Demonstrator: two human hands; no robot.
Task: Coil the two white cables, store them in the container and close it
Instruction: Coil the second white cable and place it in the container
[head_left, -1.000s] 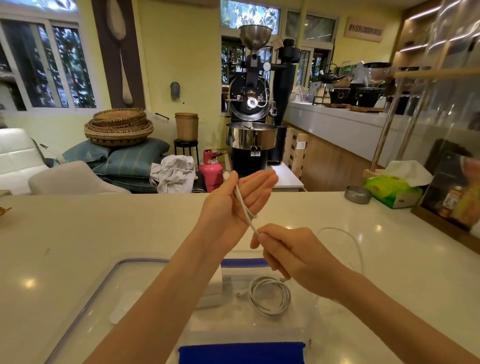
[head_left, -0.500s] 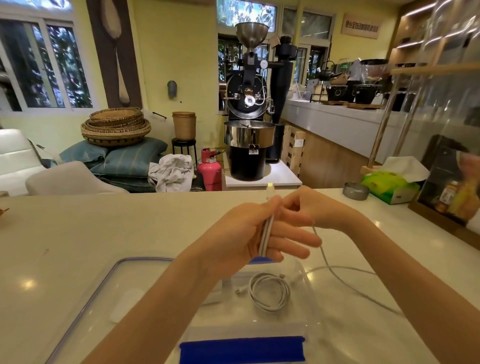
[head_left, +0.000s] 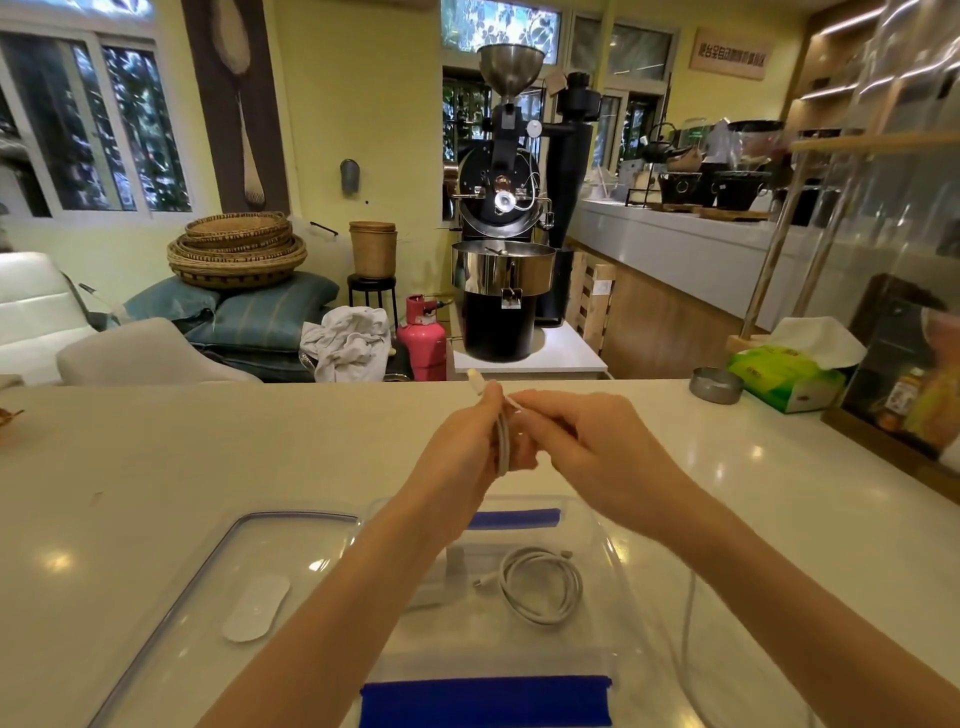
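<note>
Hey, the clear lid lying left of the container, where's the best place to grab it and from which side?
Probably its near-right corner, coming from above and the right. The lid lies flat on the counter, so fingers need an edge to lift. Both hands are busy with the second cable.

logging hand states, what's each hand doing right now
Left hand: closed around loops of the white cable.
Right hand: fingertips pinching the same cable near its top.

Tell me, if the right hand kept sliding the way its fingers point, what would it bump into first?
Probably the left hand: the right hand points leftward at it, fingertips already at the white cable there. Depth is hard to judge.
</note>
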